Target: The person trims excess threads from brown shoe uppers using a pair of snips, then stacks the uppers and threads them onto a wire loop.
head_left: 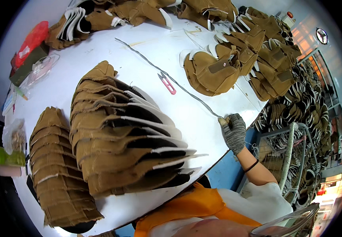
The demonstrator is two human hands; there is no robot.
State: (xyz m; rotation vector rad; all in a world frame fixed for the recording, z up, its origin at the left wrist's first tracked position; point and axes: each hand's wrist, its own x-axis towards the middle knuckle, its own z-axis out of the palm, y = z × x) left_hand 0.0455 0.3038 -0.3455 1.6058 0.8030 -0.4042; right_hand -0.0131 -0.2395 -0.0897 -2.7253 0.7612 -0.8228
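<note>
My right hand, in a grey knitted glove with bare fingertips, is closed at the right edge of the white table. Its thumb and fingers pinch one end of a long grey cord. From there the cord runs in a loose curve to the far middle of the table. Beside its middle lies a pair of thread snips with pinkish-red handles. My left hand does not show. Left of the cord, a large overlapping stack of brown shoe uppers with white and black edges rests on the table.
A narrower row of brown pieces stands at the left. More brown uppers are piled along the far and right sides. A green box with a red bag sits far left. A metal wire cart stands beyond the right edge.
</note>
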